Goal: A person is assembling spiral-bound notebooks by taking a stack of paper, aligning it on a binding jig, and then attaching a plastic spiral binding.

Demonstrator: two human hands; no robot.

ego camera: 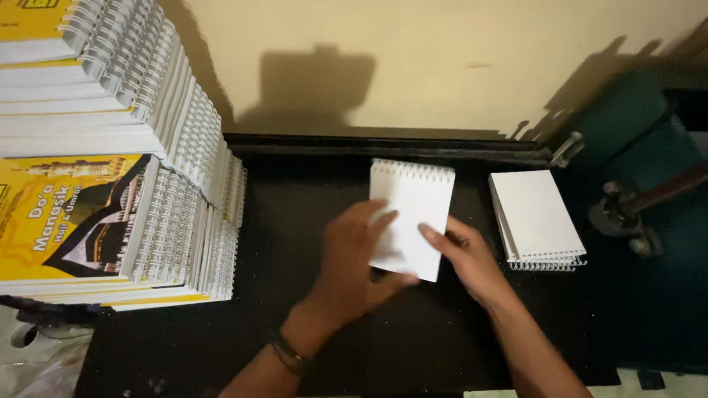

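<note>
A small white booklet [410, 217] lies near the middle of the black desk [285, 315], its wire spiral along the far edge, close to the dark rail [388, 147] that runs below the wall. Both hands are on it: the left hand [355, 263] lies flat over its near left part with the fingers spread and the thumb under the near edge, and the right hand [467, 260] touches its right edge with the fingertips, so neither is closed in a fist; both press or pinch the booklet lightly, though motion blur hides just how tight the hold is. To my eye the booklet is being squared up or positioned against the rail, and the handling looks to call for a steady, even push from both sides so that the loose pages stay aligned with the spiral. Just to the right, apart from the hands, a small stack of white booklets [538, 219] rests with its spirals turned toward the near side. At the far left rise tall piles of yellow-covered bound books [67, 210], spirals facing right. At the right edge stands a dark machine part with a lever [648, 204]. No boxes, trays or bins are visible anywhere.
</note>
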